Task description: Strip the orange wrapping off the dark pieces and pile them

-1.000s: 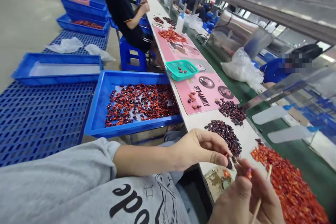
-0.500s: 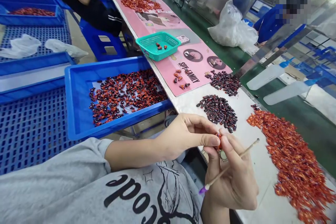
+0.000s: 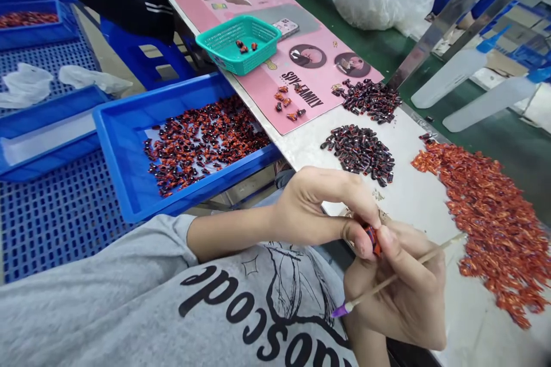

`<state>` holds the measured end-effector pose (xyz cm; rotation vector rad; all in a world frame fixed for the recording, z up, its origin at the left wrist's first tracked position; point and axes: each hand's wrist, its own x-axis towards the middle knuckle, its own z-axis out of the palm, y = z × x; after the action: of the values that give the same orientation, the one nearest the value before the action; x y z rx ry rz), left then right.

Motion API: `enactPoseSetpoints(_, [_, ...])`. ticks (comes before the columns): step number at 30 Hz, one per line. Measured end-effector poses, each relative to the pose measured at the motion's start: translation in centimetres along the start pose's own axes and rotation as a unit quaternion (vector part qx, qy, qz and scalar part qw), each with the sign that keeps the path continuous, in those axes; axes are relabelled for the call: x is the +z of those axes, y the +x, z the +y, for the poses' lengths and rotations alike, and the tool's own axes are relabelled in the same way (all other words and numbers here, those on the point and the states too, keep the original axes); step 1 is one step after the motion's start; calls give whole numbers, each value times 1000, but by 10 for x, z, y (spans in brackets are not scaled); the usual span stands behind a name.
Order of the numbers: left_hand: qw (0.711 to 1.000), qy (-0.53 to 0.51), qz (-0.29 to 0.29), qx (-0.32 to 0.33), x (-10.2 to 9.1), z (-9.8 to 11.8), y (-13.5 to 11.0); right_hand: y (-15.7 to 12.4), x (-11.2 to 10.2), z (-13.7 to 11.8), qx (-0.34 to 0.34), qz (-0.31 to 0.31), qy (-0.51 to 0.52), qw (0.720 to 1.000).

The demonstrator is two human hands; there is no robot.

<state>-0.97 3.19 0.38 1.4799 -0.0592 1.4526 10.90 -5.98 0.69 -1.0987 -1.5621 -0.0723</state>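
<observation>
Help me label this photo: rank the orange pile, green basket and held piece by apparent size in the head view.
1. Orange pile
2. Green basket
3. Held piece, partly covered

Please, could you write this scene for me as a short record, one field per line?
Held: small orange-and-dark piece, at the fingertips of left hand and right hand
Also in right hand: purple-tipped stick
On white table: orange pile, dark pile
At edge of pink mat: second dark pile
Green basket: few pieces inside
Blue tray: many orange-and-dark pieces
</observation>
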Motion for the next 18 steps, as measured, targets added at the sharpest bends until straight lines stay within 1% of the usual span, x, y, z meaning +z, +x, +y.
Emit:
enactPoseSetpoints(2, [999, 18, 13, 24, 2, -3, -3, 3, 0, -3, 3, 7, 0, 1000])
enactPoseSetpoints(4, [999, 28, 27, 33, 4, -4, -6, 6, 1, -5, -5, 6, -3, 1000])
enactPoseSetpoints(8, [998, 44, 42, 31, 5, -1, -10, 10, 0, -3, -21, 8, 12, 1000])
enactPoseSetpoints(12, [998, 56, 29, 6, 4, 1, -10, 7, 2, 4, -31, 35, 34, 998])
enactPoseSetpoints(15, [998, 58, 15, -20, 1, 3, -8, 2, 3, 7, -12, 62, 47, 997])
enactPoseSetpoints(18, [996, 59, -21, -60, -2, 8, -4, -1, 2, 7, -1, 74, 40, 996])
